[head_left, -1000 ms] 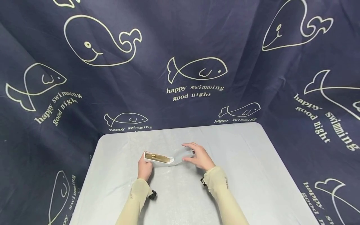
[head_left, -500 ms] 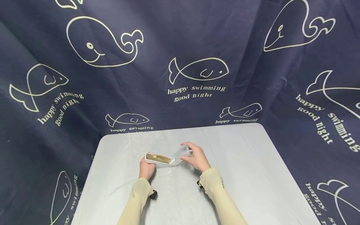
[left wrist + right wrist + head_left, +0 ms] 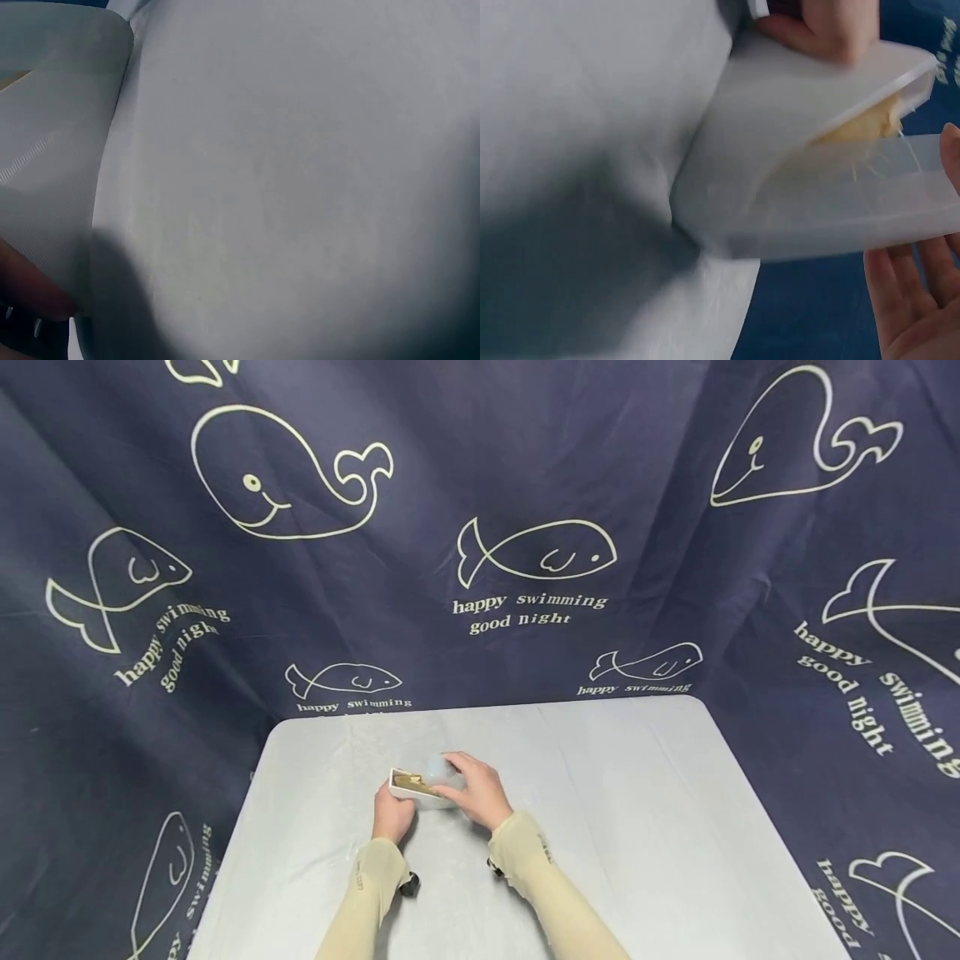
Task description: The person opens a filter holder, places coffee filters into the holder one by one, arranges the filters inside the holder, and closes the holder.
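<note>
My left hand (image 3: 393, 814) grips a slim white plastic case (image 3: 411, 792) by its left end, just above the table. Inside the case lies a tan-gold content (image 3: 866, 124); its kind I cannot tell. A translucent lid (image 3: 855, 199), joined to the case at one end, stands partly raised at an angle over it. The right hand (image 3: 476, 789) pinches the lid's free part, thumb on one face and fingers on the other. In the left wrist view, a finger (image 3: 34, 285) presses against the ribbed wall of the case.
A pale grey cloth covers the table (image 3: 637, 827). Behind and at both sides hangs a dark blue curtain (image 3: 420, 460) with whale and fish drawings. Black bands (image 3: 409, 885) show at the wrists under cream sleeves (image 3: 555, 893).
The right hand has moved left with the lid, bringing it from out at the right to over the right part of the case. The left hand has stayed nearly in place.
</note>
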Demonstrator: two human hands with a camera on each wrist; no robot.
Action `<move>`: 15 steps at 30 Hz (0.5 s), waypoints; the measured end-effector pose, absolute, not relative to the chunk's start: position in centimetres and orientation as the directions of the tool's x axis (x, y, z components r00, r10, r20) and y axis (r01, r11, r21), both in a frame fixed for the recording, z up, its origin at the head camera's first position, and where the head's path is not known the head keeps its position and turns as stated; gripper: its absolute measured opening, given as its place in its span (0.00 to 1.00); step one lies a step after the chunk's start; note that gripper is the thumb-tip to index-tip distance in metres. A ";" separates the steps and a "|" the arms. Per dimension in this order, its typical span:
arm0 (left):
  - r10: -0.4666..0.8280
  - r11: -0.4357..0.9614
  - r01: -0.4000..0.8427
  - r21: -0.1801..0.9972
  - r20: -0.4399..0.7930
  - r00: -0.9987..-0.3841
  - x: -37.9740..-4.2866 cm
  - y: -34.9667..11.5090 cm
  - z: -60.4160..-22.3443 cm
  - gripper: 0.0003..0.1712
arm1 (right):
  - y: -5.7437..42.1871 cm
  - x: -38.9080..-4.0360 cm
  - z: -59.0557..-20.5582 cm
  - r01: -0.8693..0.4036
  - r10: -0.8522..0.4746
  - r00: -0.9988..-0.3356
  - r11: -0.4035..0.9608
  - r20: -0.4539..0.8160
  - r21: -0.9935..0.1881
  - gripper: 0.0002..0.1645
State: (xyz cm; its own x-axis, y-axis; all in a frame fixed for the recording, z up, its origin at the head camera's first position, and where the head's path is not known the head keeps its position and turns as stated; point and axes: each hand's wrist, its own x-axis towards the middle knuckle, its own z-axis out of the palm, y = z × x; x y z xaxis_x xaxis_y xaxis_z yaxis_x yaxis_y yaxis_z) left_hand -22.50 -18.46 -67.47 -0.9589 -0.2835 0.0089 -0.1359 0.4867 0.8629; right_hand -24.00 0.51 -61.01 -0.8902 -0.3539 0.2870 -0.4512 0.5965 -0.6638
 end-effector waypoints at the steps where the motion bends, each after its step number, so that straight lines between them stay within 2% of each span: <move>1: -0.282 0.488 -0.132 0.863 0.013 -0.959 -22.4 -18.5 -67.6 0.29 | 0.0 -23.9 -61.2 -0.457 -0.361 -0.888 0.615 0.286 -0.642 0.33; 8: -0.259 0.508 -0.075 0.858 0.069 -0.963 -22.1 -18.8 -67.9 0.29 | -2.8 -23.9 -62.2 -0.542 -0.470 -0.838 0.660 0.277 -0.520 0.34; 15: -0.241 0.516 -0.049 0.855 0.089 -0.967 -22.4 -18.7 -68.0 0.31 | -3.0 -24.1 -62.5 -0.546 -0.499 -0.832 0.653 0.245 -0.524 0.35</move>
